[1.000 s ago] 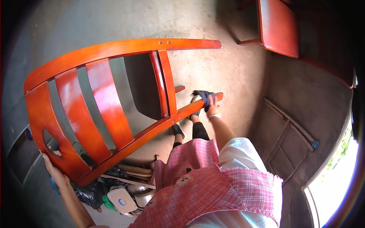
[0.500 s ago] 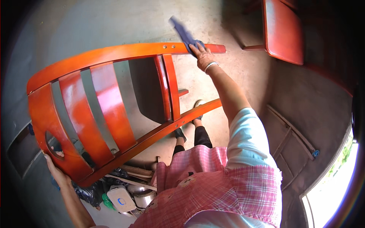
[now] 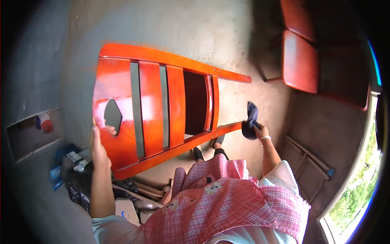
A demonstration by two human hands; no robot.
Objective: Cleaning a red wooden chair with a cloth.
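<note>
While my left grip (image 3: 100, 151) clasped an orange-red chair (image 3: 152, 110) by its top slat (image 3: 127, 122), my right grip (image 3: 261, 131) clutched dark cloth (image 3: 250, 122), beside one leg (image 3: 229, 129).

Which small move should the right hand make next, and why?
Perhaps bring the dark cloth onto the nearer leg of the red chair: the right hand holds it right by that leg's end, while the left hand grips the backrest.

A grey wall (image 3: 40, 73) with a dark recess (image 3: 24, 140) bounds the left; pale, mottled floor (image 3: 233, 101) spreads mid-view. Reddish chairs (image 3: 300, 65) sit in shadow, upper right, while daylight and greenery (image 3: 347, 213) show brightly through an opening (image 3: 362, 185), lower right
</note>
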